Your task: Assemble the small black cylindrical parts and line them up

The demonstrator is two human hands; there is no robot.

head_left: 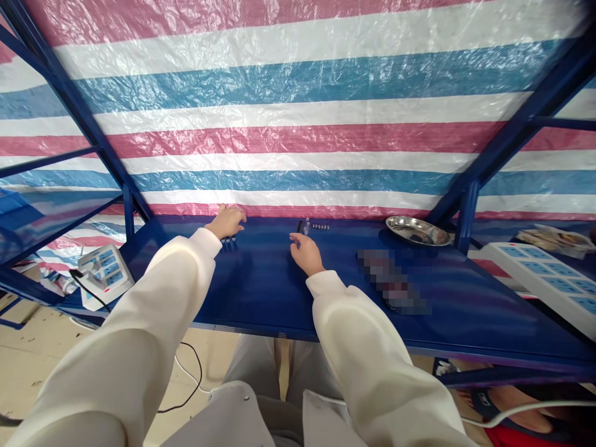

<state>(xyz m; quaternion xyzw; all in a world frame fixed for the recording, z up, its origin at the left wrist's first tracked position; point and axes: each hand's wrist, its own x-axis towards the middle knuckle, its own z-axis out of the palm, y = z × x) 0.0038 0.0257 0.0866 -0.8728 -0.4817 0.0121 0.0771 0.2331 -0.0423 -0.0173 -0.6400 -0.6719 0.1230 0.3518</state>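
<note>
Metal dish [418, 231] on table [265, 282]; left hand [226, 221] beside cylinders [228, 239], right hand [307, 253] beside black piece [300, 226] — fingers half-curled, grip unclear.

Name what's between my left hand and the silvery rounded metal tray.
Head view: a small black piece, a small translucent piece and a row of small shiny silvery pieces, with your right hand nearer you.

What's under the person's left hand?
A few small dark pieces show at the near edge of the left hand, on the blue table; anything directly beneath the hand is covered.
</note>
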